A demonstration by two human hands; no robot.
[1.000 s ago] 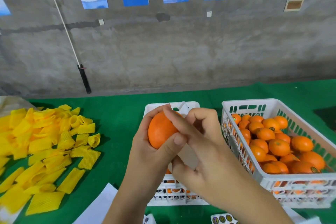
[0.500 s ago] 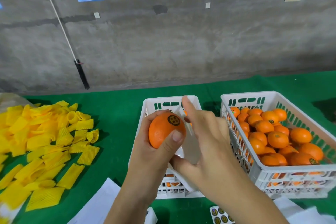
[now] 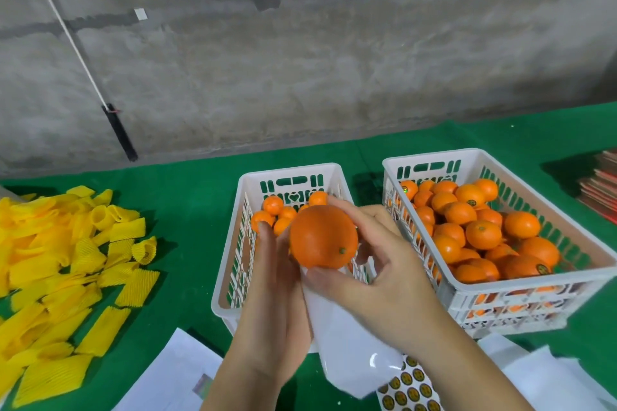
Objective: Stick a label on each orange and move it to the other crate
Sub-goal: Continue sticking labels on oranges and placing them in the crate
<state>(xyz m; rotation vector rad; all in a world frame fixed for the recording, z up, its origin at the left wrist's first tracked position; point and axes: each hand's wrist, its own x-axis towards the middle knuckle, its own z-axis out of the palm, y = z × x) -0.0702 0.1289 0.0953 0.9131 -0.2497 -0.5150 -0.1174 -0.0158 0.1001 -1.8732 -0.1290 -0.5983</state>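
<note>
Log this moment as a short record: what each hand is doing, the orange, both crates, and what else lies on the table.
right hand: grips the held orange
left hand: open, fingers straight beside the orange
label on held orange: none visible from this side
middle crate: a few oranges at its far end
right crate: nearly full, some oranges labelled
label sheet: near edge, under the right forearm
foam sleeves: yellow pile at left
table cover: green cloth

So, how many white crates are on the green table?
2. The left crate stands in the middle, behind the hands, and holds few oranges. The right crate stands beside it and is nearly full. No other crate is visible.
</note>
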